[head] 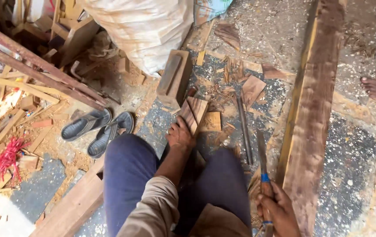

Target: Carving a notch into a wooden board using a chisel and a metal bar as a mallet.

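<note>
Your left hand (180,134) lies flat, fingers spread, on a small slanted wooden block (193,113) on the floor at twelve o'clock from your knees. Your right hand (279,210), at five o'clock, is clenched around the handle of a chisel (262,163) pointing toward twelve. A long plank (313,105) runs just right of it; sandals (98,129) sit at ten o'clock.

My right hand (279,210) hides the chisel (263,175) handle's lower end (bottom edge cuts it), and the long plank (313,109) runs off the top.
</note>
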